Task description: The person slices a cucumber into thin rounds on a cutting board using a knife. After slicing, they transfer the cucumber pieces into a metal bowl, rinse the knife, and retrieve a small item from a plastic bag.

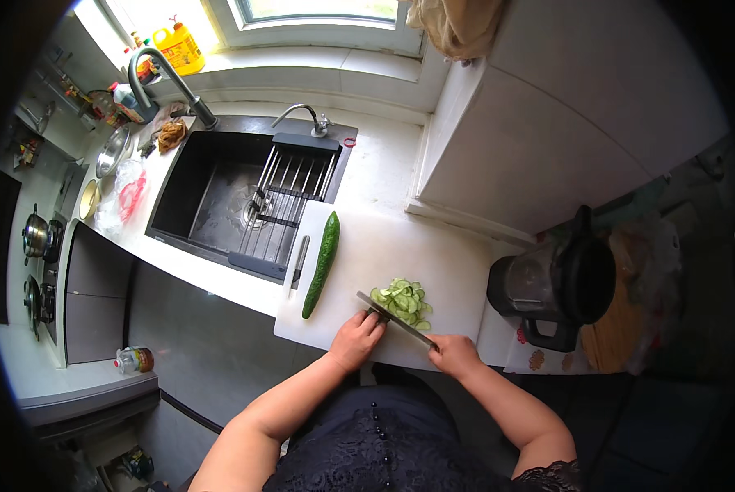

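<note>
Cucumber slices [402,300] lie just beyond the curled left hand [358,339], hold unclear; right hand [455,355] grips knife [396,320].

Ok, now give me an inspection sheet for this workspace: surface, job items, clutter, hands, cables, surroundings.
Surface: white cutting board on the counter, by the sink.
Job items: whole cucumber lying on the board; cucumber slices heaped beside the knife.
Clutter: plastic bag and metal bowl left of the sink.
Hands: right hand grips the knife; left hand close to it, grip unclear.
Cables: nothing seen clearly.
Surroundings: blender right of the board; window beyond the sink.
</note>
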